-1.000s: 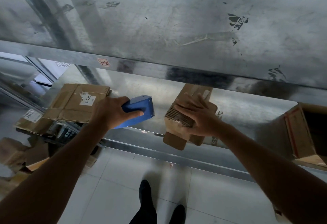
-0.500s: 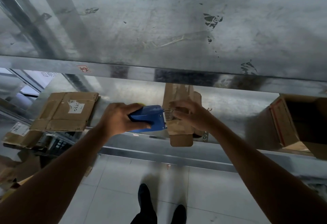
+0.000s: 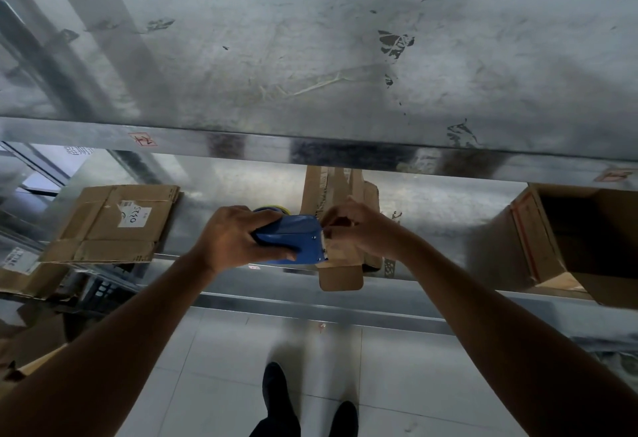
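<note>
My left hand [image 3: 231, 236] grasps the dispenser [image 3: 297, 236]; the box [image 3: 340, 276] lies just right, touching its blade end, gripped by my right hand [image 3: 362, 229].

tape dispenser [image 3: 293, 238] left of small carton [image 3: 340, 229]

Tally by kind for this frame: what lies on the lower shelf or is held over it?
Tape dispensers: 1, the blue tape dispenser
Cardboard boxes: 3, the flattened carton, the small box and the open carton
Total: 4
</note>
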Motion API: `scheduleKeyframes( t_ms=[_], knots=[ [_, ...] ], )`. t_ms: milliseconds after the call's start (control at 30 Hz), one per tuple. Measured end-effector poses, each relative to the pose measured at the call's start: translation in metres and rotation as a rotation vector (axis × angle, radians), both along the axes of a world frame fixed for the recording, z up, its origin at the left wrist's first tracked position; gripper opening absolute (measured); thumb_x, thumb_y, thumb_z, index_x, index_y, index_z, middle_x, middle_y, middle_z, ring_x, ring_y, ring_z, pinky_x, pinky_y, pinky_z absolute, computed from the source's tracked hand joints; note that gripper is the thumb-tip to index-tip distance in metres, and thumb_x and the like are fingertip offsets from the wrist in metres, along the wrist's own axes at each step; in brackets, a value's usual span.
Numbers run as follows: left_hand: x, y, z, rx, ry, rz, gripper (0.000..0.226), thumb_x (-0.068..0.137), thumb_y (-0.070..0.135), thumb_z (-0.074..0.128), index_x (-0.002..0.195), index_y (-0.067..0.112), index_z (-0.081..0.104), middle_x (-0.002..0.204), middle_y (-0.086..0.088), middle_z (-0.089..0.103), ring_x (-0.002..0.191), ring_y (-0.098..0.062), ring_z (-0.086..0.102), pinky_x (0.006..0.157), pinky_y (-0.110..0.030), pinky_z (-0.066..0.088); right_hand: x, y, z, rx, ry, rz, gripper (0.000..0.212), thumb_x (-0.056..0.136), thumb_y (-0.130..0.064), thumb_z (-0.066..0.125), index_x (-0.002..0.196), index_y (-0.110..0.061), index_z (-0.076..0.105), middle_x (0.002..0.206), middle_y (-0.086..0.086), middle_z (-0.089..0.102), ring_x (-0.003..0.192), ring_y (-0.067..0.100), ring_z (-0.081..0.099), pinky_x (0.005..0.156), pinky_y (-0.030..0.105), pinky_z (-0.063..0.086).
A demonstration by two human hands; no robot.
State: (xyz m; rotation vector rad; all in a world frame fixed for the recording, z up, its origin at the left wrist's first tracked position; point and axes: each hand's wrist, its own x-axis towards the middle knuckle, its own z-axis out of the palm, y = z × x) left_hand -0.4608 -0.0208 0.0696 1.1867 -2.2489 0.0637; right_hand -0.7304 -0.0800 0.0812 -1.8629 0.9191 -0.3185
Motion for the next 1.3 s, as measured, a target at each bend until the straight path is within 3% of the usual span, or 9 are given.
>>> scheduleKeyframes(
  t_ms=[100,233,333,433,533,633,767,1000,1300],
  knots=[
    [0.0,-0.001,0.0,0.004,0.002,0.014,0.06,0.07,0.068,0.074,0.096,0.013,0.073,0.066,0.004,0.066,0.05,-0.013,0.057,0.053,-0.018,0.046,0.001,-0.002,-0.006,0.054,-0.061,-0.041,0.009,0.097,-0.014,0.066,0.095,-0.022,0.065,0.092,-0.003,0.067,0.081,-0.004,0.065,0.076,0.014,0.052],
    [0.002,-0.001,-0.001,0.028,-0.011,0.051,0.061,0.069,0.065,0.077,0.099,0.012,0.076,0.066,0.006,0.066,0.051,-0.008,0.055,0.065,-0.001,0.032,-0.003,-0.006,-0.014,0.068,-0.053,-0.115,0.005,0.101,-0.02,0.06,0.102,-0.02,0.065,0.101,0.002,0.071,0.096,0.015,0.07,0.089,0.028,0.059],
    [0.004,-0.004,-0.006,0.03,0.006,0.058,0.064,0.072,0.067,0.074,0.104,0.012,0.076,0.067,0.005,0.067,0.052,-0.008,0.057,0.062,-0.007,0.038,-0.003,-0.006,-0.013,0.178,-0.12,-0.128,0.016,0.104,-0.013,0.054,0.107,-0.019,0.068,0.109,0.007,0.071,0.104,0.023,0.07,0.095,0.034,0.058],
    [0.004,-0.007,-0.01,0.012,-0.001,0.043,0.063,0.072,0.066,0.074,0.103,0.012,0.075,0.067,0.004,0.068,0.051,-0.01,0.058,0.055,-0.016,0.045,-0.005,-0.004,-0.012,0.135,-0.088,-0.091,0.015,0.101,-0.014,0.059,0.11,-0.022,0.068,0.11,0.0,0.071,0.104,0.012,0.07,0.091,0.024,0.057],
    [0.005,-0.01,-0.013,0.034,-0.018,0.051,0.059,0.071,0.063,0.08,0.104,0.014,0.075,0.071,0.005,0.069,0.052,-0.011,0.06,0.055,-0.018,0.047,-0.007,-0.003,-0.015,0.042,-0.041,-0.091,0.018,0.099,-0.016,0.064,0.116,-0.012,0.068,0.105,-0.004,0.07,0.098,0.009,0.069,0.08,0.014,0.054],
    [0.004,-0.011,-0.013,0.04,-0.032,0.087,0.057,0.068,0.062,0.082,0.102,0.017,0.075,0.069,0.007,0.069,0.051,-0.011,0.059,0.058,-0.014,0.04,-0.01,-0.002,-0.017,0.021,-0.023,-0.097,0.021,0.102,-0.024,0.06,0.117,-0.014,0.07,0.107,-0.007,0.068,0.1,0.005,0.067,0.08,0.014,0.053],
    [0.006,-0.013,-0.014,0.057,-0.005,0.111,0.058,0.07,0.067,0.078,0.103,0.02,0.075,0.069,0.007,0.069,0.052,-0.012,0.06,0.054,-0.019,0.046,-0.013,0.0,-0.017,0.038,-0.034,-0.088,0.018,0.098,-0.013,0.063,0.115,-0.016,0.068,0.107,-0.007,0.068,0.102,0.005,0.066,0.083,0.015,0.054],
    [0.0,-0.015,-0.017,0.007,-0.027,0.091,0.056,0.068,0.059,0.082,0.102,0.016,0.075,0.069,0.007,0.069,0.051,-0.01,0.06,0.062,-0.008,0.036,-0.006,0.002,-0.027,-0.114,0.021,-0.164,0.014,0.1,-0.023,0.063,0.111,-0.016,0.068,0.098,-0.008,0.059,0.088,0.006,0.063,0.071,0.006,0.048],
    [0.0,-0.009,-0.019,0.051,-0.01,0.113,0.064,0.079,0.069,0.068,0.116,0.017,0.071,0.08,0.005,0.073,0.054,-0.012,0.064,0.055,-0.016,0.048,-0.002,0.001,-0.036,-0.159,0.039,-0.258,0.021,0.103,-0.024,0.059,0.117,-0.012,0.068,0.107,0.003,0.062,0.093,0.009,0.063,0.069,0.008,0.048]
  ],
)
